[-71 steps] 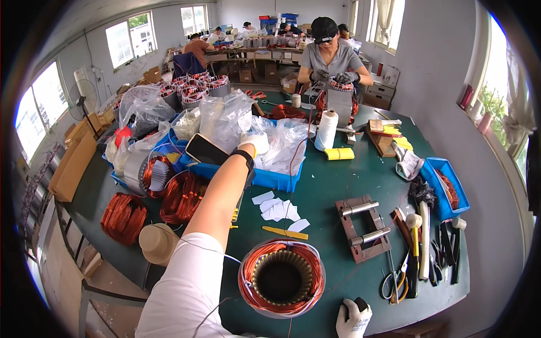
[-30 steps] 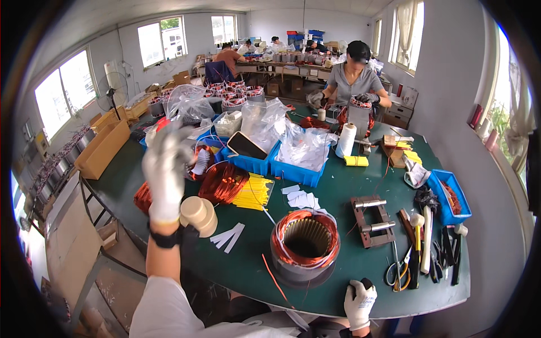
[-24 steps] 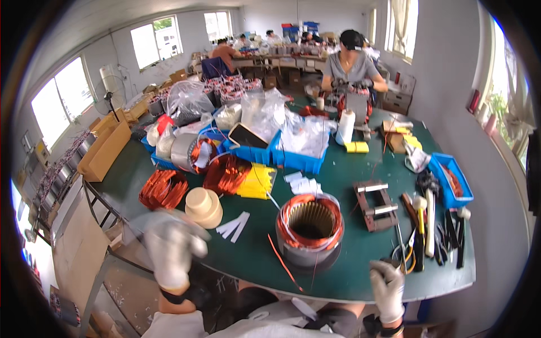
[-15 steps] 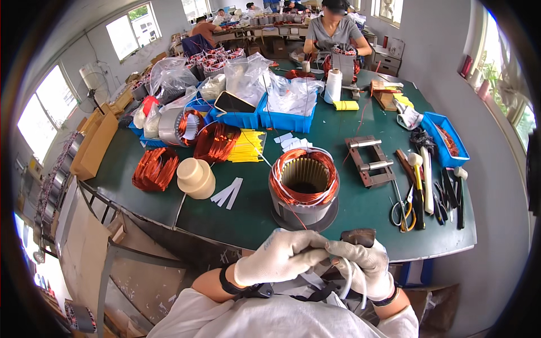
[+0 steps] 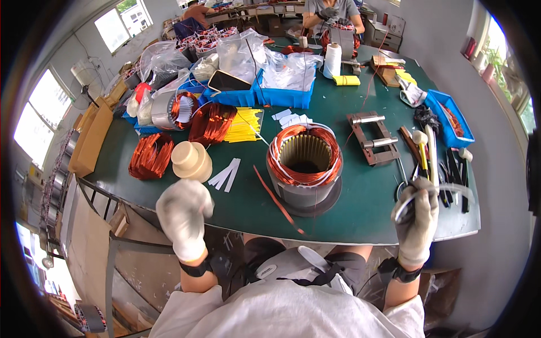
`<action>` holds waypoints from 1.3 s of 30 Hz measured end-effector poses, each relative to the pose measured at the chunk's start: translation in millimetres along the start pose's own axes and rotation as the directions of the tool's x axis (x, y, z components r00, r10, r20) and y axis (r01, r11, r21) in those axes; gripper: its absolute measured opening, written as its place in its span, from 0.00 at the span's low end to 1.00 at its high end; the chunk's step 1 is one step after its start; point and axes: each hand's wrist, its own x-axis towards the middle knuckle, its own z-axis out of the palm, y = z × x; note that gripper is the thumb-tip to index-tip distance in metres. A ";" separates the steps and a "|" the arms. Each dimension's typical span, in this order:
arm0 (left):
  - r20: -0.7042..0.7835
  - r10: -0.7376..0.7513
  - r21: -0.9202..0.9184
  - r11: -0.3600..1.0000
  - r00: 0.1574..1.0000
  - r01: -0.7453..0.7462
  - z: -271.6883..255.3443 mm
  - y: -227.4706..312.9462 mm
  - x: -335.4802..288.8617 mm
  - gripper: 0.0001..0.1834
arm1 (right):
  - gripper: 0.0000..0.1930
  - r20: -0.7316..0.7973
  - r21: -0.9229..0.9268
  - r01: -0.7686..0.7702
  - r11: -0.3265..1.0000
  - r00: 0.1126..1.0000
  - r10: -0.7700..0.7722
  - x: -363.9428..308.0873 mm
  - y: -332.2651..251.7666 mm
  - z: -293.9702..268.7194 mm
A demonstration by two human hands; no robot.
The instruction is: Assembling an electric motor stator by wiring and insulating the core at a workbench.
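Observation:
A motor stator point(image 5: 304, 183) stands upright on the green table, with orange copper windings point(image 5: 305, 129) laced in white around its toothed bore. My left hand point(image 5: 183, 211), in a whitish glove and smeared by motion, is over the table's near edge just below a cream stepped plastic former point(image 5: 191, 161). Its fingers are too blurred to read. My gloved right hand point(image 5: 416, 222) is at the right, closed round a curved length of white tubing point(image 5: 457, 190). Left of the stator lies a thin reddish strip point(image 5: 276, 200).
White paper strips point(image 5: 226, 174), copper coils point(image 5: 151, 156) and yellow strips point(image 5: 243, 125) lie at the left. Blue bins point(image 5: 285, 98) stand behind. At the right are a brown metal frame point(image 5: 373, 139), a white-headed mallet point(image 5: 420, 143) and other hand tools. A co-worker point(image 5: 331, 14) works across the table.
My hands were together in front of the stator with the white tubing; they have parted, left hand leftward, right hand rightward with the tubing. The reddish strip now shows beside the stator.

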 end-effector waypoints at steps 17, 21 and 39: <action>-0.422 -0.127 -0.737 -0.528 0.898 -0.421 -64.8 -18.4 91.9 0.16 | 0.14 0.258 -0.838 0.312 0.447 0.949 -0.179 38.2 82.7 -40.4; -0.361 -0.335 -0.674 -0.551 0.870 -0.492 -46.4 -51.9 84.8 0.05 | 0.13 0.272 -0.864 0.236 0.446 0.962 0.019 24.6 118.0 -68.8; -0.090 0.063 -0.612 -0.791 0.994 -0.005 -104.4 43.3 203.5 0.11 | 0.13 0.122 -0.184 0.253 0.950 0.965 -0.234 100.1 -61.5 48.4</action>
